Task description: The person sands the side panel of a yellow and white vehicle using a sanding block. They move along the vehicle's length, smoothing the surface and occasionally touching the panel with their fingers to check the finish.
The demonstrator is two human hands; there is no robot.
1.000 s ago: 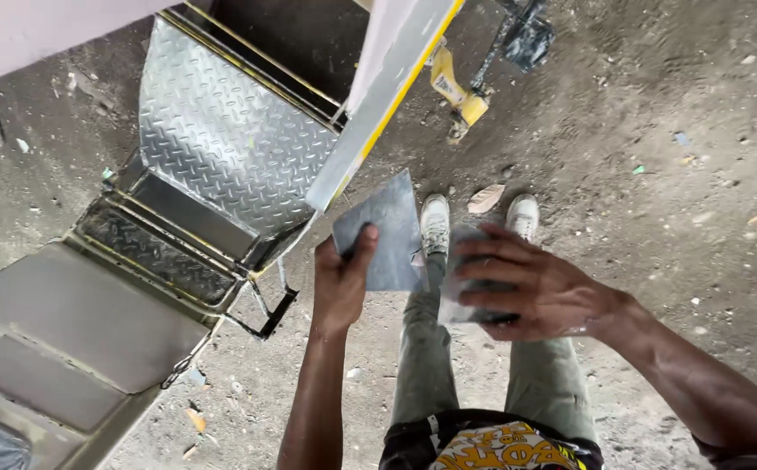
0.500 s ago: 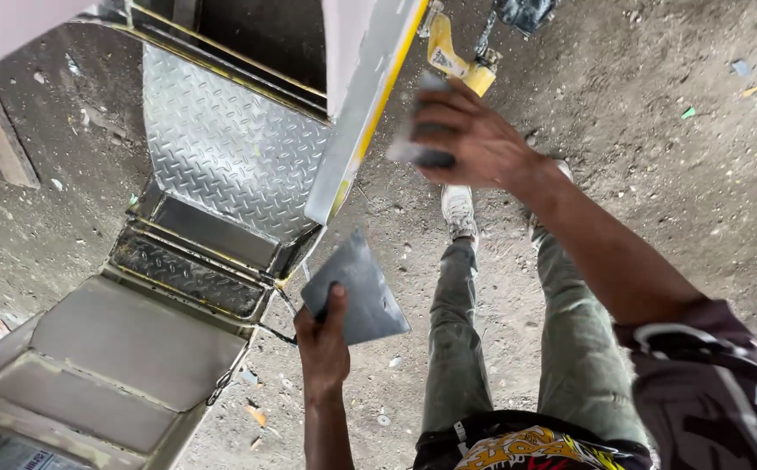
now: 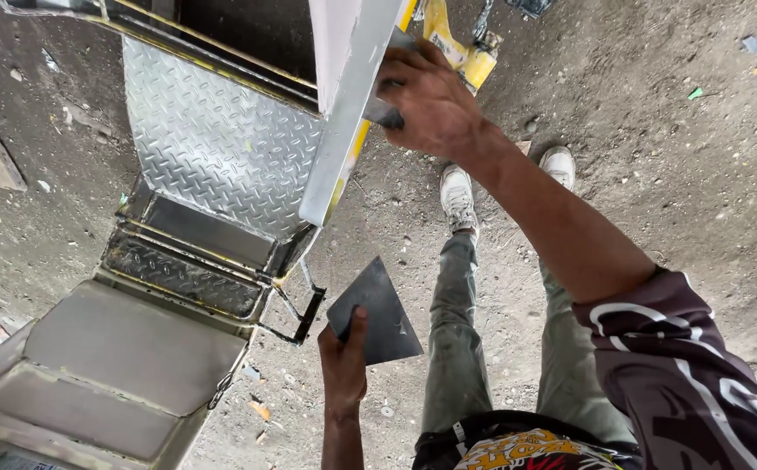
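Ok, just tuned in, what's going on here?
A person stands on dirt ground beside a vehicle with checker-plate steps. The right hand presses a small grey block against the edge of a pale panel. The left hand holds a flat dark grey blade low, clear of the panel. A yellow tool lies on the ground beyond.

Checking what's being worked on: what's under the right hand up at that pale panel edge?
The right hand presses a small grey tool against the pale panel; fingers cover most of it.
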